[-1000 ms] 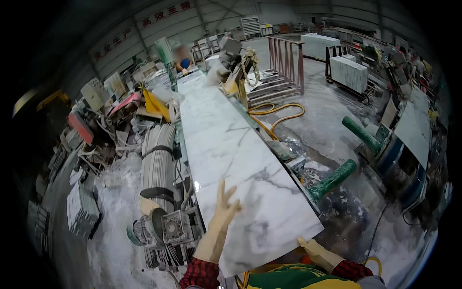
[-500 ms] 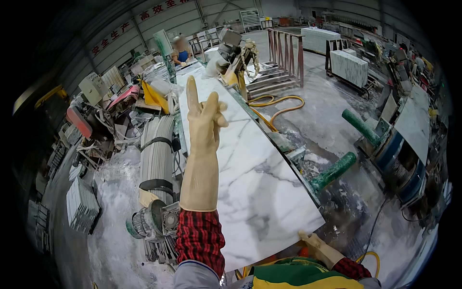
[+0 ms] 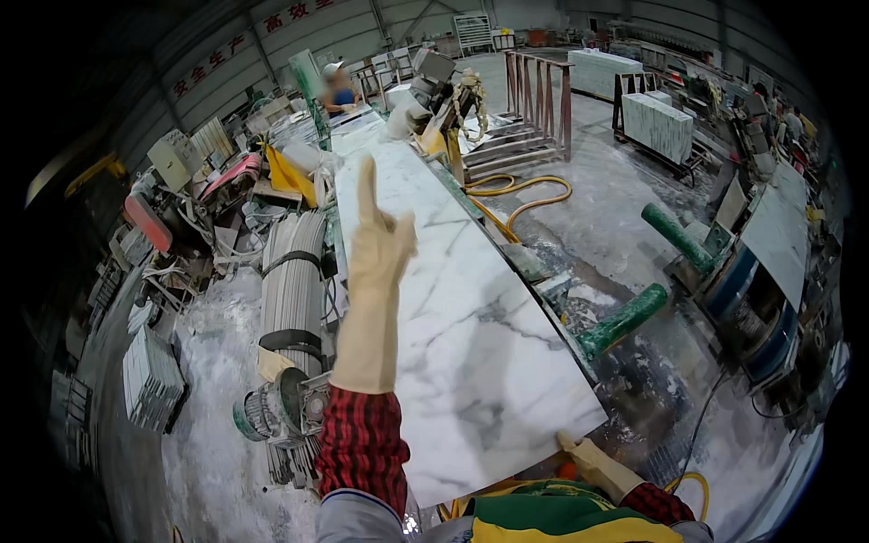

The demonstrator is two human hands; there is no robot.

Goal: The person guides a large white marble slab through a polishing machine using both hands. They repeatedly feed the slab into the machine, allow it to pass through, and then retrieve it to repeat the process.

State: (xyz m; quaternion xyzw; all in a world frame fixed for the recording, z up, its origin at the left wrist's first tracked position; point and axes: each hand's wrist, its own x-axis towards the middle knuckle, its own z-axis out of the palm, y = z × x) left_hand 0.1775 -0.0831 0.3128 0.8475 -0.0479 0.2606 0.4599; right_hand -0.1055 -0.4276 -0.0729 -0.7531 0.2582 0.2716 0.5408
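Note:
A long white marble slab (image 3: 507, 362) with grey veins stretches away from me on a machine bed. My left hand (image 3: 376, 244), in a cream rubber glove, is over the slab's left side. Its index finger points forward and the thumb stands apart; the other fingers are folded or hidden, and nothing shows in the hand. Whether it touches the stone I cannot tell. At the slab's near right corner, my right hand (image 3: 593, 463), gloved alike, has its fingertips at the edge and appears to grip it. Part of its fingers is hidden.
Left of the slab are a grey ribbed bellows cover (image 3: 294, 262) and a motor (image 3: 272, 409). Green rollers (image 3: 625, 321) jut out on the right, near a yellow hose (image 3: 534, 204) on the floor. Another person (image 3: 339, 90) stands beyond the far end.
My left hand has shifted slightly left and nearer to me, and its folded fingers show less. My right hand stays at the corner. The other person has straightened up a little.

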